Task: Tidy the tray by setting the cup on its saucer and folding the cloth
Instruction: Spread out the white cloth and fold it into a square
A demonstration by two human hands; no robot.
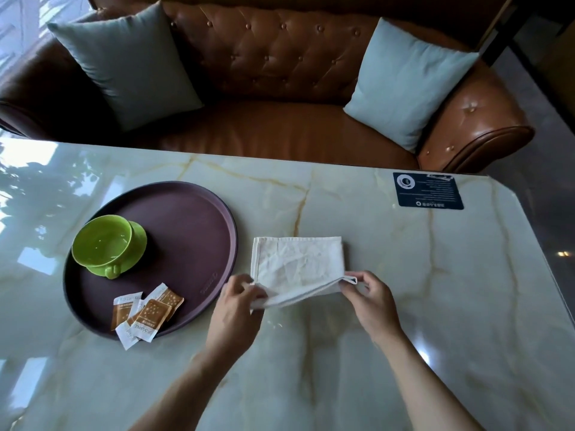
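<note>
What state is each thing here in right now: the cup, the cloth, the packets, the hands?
Green cup: upright on its saucer, empty.
Cloth: folded on the table, near edge lifted.
Left hand: pinching the cloth's left corner.
Right hand: pinching its right corner.
Sugar packets: piled loosely at the tray rim.

You have one wide-angle view, worn on the head, looking forward and steeply down over the pale green marble-patterned bench [373,244]. It sits close above your own forearms at the lower edge, and faces the brown tufted leather sofa [280,73] across the bench's far side. Straight edges bow toward the frame's corners.
</note>
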